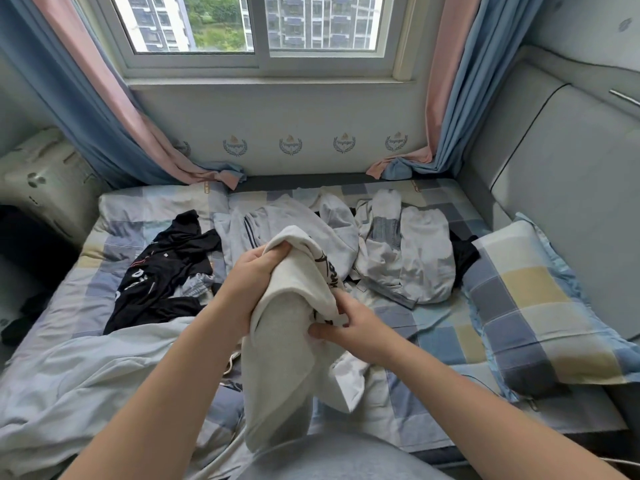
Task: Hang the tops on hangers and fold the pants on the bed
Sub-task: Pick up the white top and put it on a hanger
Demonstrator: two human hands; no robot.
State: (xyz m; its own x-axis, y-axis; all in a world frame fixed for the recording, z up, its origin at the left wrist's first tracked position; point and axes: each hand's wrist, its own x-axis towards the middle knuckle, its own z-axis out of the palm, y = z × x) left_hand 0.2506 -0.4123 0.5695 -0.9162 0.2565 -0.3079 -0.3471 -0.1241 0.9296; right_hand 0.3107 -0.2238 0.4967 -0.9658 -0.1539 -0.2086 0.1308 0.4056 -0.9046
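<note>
At the near edge of the bed (433, 329), we hold a bunched cream garment (287, 344) clear of the sheet, its lower end hanging toward our body. Our left hand (258, 271) is clenched round the upper folds. Our right hand (348, 329) pinches a lower fold beside a black print, thumb and fingers closed on the cloth.

Bunched like this, the piece could be a top or pants, we cannot tell which, and that, we judge, is the question to settle first. The step looks like sorting the piece out. We would do well to fix one grip and walk the other along a seam until a collar, hem or waistband turns up. Then we should shake it flat over bare sheet rather than over the other clothes. The print may help: it should face out and read the right way up. We see no hanger plainly in view, so a top would have to wait on one.

A crumpled pale quilt (86, 372) fills the near left corner. Farther in, black clothing (166, 268) sprawls toward the left edge, and a checked pillow (540, 306) lies along the right edge. Past our hands, grey and white clothes (415, 258) lie heaped and unfolded from the middle to the far edge, so most of the task looks undone. Beyond the far edge, pink and blue curtains (86, 109) frame a window (256, 29).
</note>
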